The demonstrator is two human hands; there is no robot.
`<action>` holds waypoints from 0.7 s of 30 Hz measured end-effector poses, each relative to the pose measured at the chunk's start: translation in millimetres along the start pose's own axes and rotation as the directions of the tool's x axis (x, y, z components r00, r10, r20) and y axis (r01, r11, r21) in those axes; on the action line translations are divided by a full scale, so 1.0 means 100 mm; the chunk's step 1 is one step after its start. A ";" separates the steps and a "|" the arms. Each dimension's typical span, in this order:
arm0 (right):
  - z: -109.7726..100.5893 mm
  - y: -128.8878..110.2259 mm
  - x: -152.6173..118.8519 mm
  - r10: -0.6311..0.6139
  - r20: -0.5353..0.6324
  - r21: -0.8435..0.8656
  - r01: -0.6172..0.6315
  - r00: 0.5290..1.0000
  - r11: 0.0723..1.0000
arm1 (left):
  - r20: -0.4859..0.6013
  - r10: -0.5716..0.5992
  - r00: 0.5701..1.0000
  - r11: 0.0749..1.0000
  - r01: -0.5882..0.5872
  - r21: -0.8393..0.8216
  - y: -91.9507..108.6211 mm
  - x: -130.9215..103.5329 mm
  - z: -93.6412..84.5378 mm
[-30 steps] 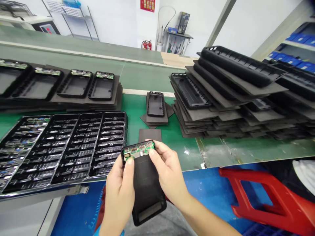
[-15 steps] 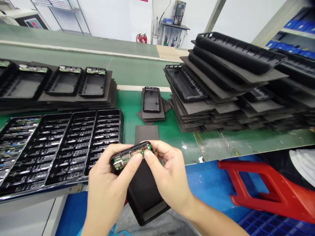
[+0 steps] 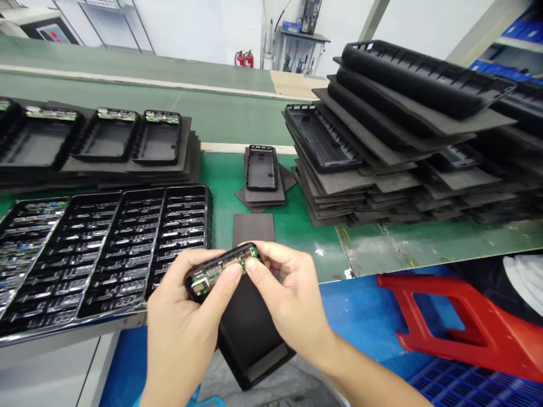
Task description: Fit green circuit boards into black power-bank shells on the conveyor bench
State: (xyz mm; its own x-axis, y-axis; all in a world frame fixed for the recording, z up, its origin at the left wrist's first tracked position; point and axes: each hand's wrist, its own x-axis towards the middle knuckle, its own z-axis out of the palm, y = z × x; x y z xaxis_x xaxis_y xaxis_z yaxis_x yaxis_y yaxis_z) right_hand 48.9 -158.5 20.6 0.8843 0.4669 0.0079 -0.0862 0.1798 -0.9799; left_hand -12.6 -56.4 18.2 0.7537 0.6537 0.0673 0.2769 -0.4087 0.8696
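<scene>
Between my two hands is a black plastic casing (image 3: 250,322), tilted, its open side facing me. A green circuit board (image 3: 223,268) with a small digit display at its left end lies along the casing's upper end. My left hand (image 3: 186,311) wraps the casing's left upper corner, thumb on the board. My right hand (image 3: 292,299) grips the right upper side, its thumb pressing the board close to the other thumb. The thumbs hide part of the board. Just beyond the hands, a dark foam sheet (image 3: 253,227) lies on the green bench (image 3: 314,254).
At left, a black compartment tray (image 3: 139,249) holds circuit boards in its left column. Behind it, casings with boards (image 3: 156,138) sit on foam sheets. A small casing (image 3: 262,168) stands mid-bench. Tall stacks of casings and foam (image 3: 407,130) rise at right, above a red stool (image 3: 458,322).
Both hands keep their grip on the casing and the board, with the thumbs barely shifted. The view has tilted slightly, moving the background a little.
</scene>
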 end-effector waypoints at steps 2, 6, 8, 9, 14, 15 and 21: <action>-0.03 0.08 0.01 0.044 0.012 0.034 -0.044 0.999 0.998 | 0.086 -0.047 0.995 0.997 0.051 -0.051 -0.03 0.07 0.06; -0.17 0.27 0.04 0.110 -0.017 -0.035 -0.110 0.994 0.993 | 0.275 -0.083 0.958 0.986 0.118 -0.116 -0.13 0.18 0.21; -0.28 0.37 0.09 0.132 -0.054 -0.072 -0.136 0.990 0.988 | 0.330 -0.073 0.941 0.984 0.123 -0.131 -0.20 0.20 0.28; -0.35 0.42 0.13 0.135 -0.072 -0.082 -0.141 0.988 0.987 | 0.345 -0.071 0.936 0.983 0.124 -0.134 -0.24 0.20 0.31; -0.62 0.69 0.43 0.123 -0.181 -0.162 -0.153 0.976 0.975 | 0.310 -0.088 0.947 0.995 0.100 -0.024 -0.45 0.15 0.45; -0.63 0.74 0.50 0.125 -0.191 -0.186 -0.160 0.974 0.969 | 0.298 -0.095 0.950 0.995 0.097 0.009 -0.49 0.14 0.48; -0.56 1.01 0.77 0.140 -0.192 -0.304 -0.195 0.971 0.933 | 0.214 -0.117 0.970 0.991 0.099 0.095 -0.66 0.22 0.63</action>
State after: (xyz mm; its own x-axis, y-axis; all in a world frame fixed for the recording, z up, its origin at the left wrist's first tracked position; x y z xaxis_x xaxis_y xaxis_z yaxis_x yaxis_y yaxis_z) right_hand 134.2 -153.0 -88.9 0.9352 0.3120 -0.1677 -0.1129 -0.1861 -0.9760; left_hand 23.1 -55.1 -68.9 0.8260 0.5456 -0.1413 0.4051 -0.4005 0.8219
